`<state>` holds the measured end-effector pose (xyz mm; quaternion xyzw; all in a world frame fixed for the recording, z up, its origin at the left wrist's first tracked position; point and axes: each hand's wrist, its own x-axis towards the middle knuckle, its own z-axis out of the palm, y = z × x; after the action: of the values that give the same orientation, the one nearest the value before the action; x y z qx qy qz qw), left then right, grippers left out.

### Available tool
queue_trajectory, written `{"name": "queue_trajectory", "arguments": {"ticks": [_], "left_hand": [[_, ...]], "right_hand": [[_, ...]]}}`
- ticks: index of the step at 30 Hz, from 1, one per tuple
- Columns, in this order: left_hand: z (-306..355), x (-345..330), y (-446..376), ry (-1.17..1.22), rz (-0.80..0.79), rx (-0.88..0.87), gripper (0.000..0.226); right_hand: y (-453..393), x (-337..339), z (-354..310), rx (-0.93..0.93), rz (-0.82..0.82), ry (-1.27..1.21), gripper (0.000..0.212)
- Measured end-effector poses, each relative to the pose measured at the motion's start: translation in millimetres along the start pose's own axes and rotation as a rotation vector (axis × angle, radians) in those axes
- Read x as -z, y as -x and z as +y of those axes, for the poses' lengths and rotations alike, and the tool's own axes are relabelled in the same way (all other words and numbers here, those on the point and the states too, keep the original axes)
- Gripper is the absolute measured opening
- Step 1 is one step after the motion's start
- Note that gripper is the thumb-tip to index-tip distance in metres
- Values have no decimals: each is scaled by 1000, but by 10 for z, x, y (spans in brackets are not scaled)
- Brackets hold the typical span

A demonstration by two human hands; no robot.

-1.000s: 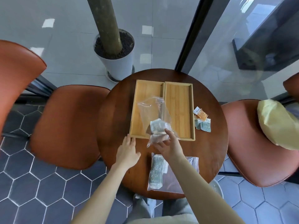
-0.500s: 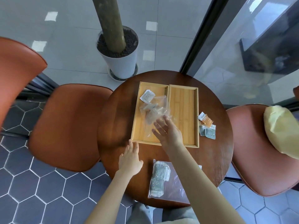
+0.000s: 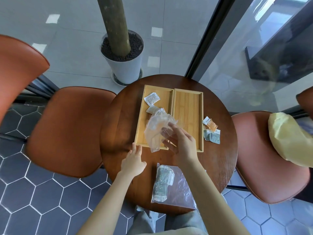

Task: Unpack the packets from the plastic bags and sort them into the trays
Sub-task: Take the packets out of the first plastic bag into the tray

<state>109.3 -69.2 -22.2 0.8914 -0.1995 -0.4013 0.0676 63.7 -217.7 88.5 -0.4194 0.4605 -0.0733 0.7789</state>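
**Emptied bag held over the left tray; full bag lies nearest the body**

While the clear plastic bag (image 3: 156,131) is pinched in the right hand (image 3: 182,141), it hangs slack over the near end of the left tray (image 3: 142,119), its long axis running toward the body. White packets (image 3: 152,98) are seen lying in that tray's far half; the right tray (image 3: 188,116) is bare. The left hand (image 3: 133,162) is held flat and released on the worktop (image 3: 118,126), grasping nothing. A second bag (image 3: 171,185), packed, lies nearer the right arm. Loose sachets (image 3: 211,130) lie beside the right tray. Whether anything remains inside the held bag cannot be told, since motion blur and film obscure it.
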Motion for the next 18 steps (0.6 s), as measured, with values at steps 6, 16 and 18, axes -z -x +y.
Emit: {"name": "queue_trajectory", "arguments": {"ticks": [6, 16, 18], "left_hand": [[41, 68, 115, 799, 250, 142, 37], [-255, 191, 549, 2015, -206, 113, 68], [-350, 194, 623, 1785, -249, 75, 63]], "right_hand": [[221, 160, 42, 48, 1, -79, 15], [370, 690, 462, -111, 47, 31, 23], [373, 785, 500, -120, 29, 160, 26]]}}
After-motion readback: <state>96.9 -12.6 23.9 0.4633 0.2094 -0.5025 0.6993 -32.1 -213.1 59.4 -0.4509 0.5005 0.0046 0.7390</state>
